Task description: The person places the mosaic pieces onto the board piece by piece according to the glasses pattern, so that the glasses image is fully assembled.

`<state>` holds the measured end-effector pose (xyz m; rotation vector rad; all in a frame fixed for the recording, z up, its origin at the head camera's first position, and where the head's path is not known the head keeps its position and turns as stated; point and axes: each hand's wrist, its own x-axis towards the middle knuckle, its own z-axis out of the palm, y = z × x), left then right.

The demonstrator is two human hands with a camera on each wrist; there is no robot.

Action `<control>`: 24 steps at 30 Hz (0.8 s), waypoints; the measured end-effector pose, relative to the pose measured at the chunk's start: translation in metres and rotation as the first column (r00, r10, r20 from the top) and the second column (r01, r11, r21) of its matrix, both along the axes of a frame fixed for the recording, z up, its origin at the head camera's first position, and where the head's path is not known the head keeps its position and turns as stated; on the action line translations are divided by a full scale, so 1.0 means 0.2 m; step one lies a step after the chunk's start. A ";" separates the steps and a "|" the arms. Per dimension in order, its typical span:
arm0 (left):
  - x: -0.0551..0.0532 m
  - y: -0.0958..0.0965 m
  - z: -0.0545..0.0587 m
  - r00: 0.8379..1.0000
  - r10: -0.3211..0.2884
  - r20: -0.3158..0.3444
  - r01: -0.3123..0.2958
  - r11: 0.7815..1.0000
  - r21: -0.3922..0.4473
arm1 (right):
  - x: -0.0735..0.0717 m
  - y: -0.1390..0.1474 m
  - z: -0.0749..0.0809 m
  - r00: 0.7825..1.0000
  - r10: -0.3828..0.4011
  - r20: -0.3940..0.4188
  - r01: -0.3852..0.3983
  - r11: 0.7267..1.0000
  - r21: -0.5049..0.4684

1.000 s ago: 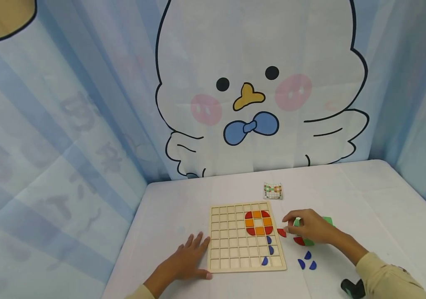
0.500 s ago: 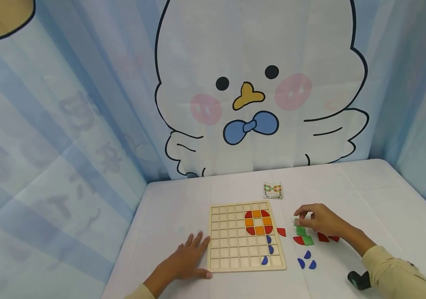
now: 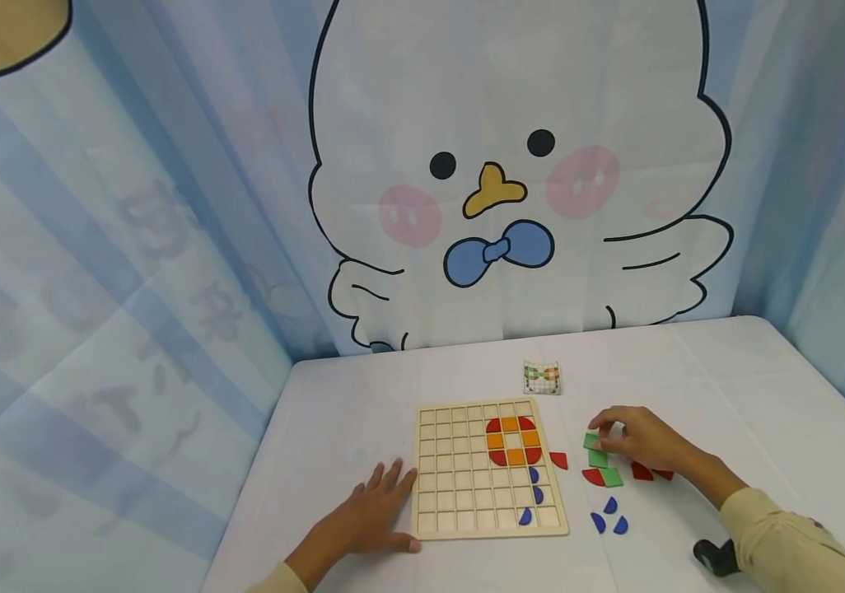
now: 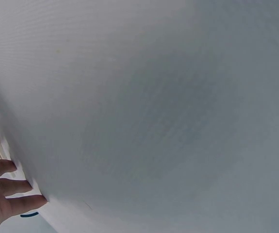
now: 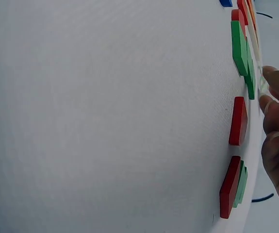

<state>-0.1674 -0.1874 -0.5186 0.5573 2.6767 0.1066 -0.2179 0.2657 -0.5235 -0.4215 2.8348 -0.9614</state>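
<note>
My left hand (image 3: 381,515) lies spread on the table, fingertips at the left edge of a wooden grid board (image 3: 459,478); fingers (image 4: 20,187) also show in the left wrist view. On the board, red quarter-round and orange square tiles form a ring (image 3: 509,425). Several blue half-round tiles (image 3: 538,495) lie on its right side. My right hand (image 3: 641,436) hovers over the green square tiles (image 3: 597,459), thumb and forefinger close above the farthest one. In the right wrist view its fingertips (image 5: 270,109) stand apart, with no tile seen between them.
A small pattern card (image 3: 542,379) lies behind the board. Loose red tiles (image 3: 558,460) lie right of the board and by my right wrist. Three blue half-rounds (image 3: 599,523) sit nearer me. A dark object (image 3: 715,557) is beside the right sleeve.
My right hand has shifted right from beside the board to the green tiles, uncovering some of them and the red ones, then stayed nearly still. The left hand has not moved.
</note>
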 end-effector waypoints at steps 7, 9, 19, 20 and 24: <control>0.01 0.00 0.02 1.000 0.002 0.010 -0.002 1.000 0.008 | -0.02 0.00 -0.01 1.000 -0.007 0.013 0.007 0.999 0.054; 0.01 0.00 0.02 1.000 0.000 0.011 0.000 1.000 0.009 | -0.02 -0.01 0.00 1.000 -0.008 0.027 0.006 0.998 0.060; 0.02 0.01 0.04 1.000 0.005 0.015 -0.005 1.000 0.009 | -0.03 -0.02 0.00 0.998 0.022 0.055 -0.026 0.998 0.062; 0.02 0.01 0.04 1.000 0.005 0.015 -0.005 1.000 0.010 | -0.03 -0.02 0.00 0.998 0.028 0.054 -0.031 0.998 0.059; 0.02 0.01 0.04 1.000 -0.002 0.010 0.001 1.000 0.011 | -0.03 -0.02 -0.01 0.997 0.046 0.057 -0.049 0.998 0.045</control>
